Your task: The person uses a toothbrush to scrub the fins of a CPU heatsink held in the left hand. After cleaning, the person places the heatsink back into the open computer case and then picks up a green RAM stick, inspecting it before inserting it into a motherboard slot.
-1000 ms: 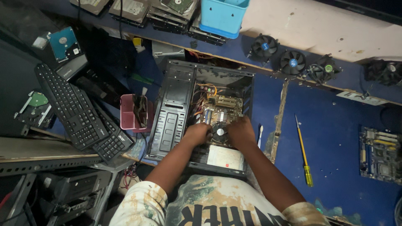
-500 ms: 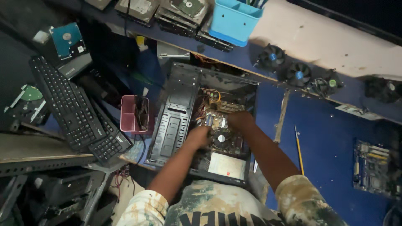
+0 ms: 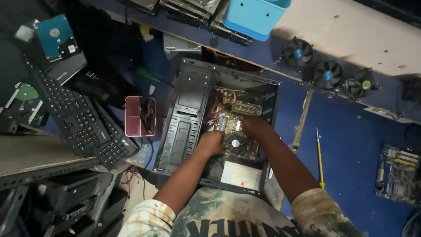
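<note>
Both hands deep inside an open black computer case [image 3: 184, 127] lying on its side on a blue work surface [image 3: 351, 145], seen from above. Left hand [image 3: 211, 142] curled into a loose fist at the left edge of the motherboard [image 3: 232, 125], just beside the round cooler fan [image 3: 236, 143]; whether anything is pinched in it cannot be told. Right hand [image 3: 253, 126] palm-down on the board just above and right of that fan, fingers hidden against the components, grip impossible to make out. Grey power supply [image 3: 240, 175] at the near end of the case, between the two forearms.

Left of the case: a small pink tray [image 3: 133, 116] with dark cables, and beyond it two black keyboards [image 3: 74, 118] stacked aslant on a shelf edge. Farther left and up from the case, a bare hard drive with a blue top [image 3: 55, 37]. Right of the case: a yellow-handled screwdriver [image 3: 319, 158] lying apart on the blue surface, and well beyond it a loose green circuit board [image 3: 398, 174]. Above and right of the case, three black cooling fans [image 3: 326, 66] in a row against a pale board, with a light-blue plastic bin [image 3: 254, 15] above the case's far end.
</note>
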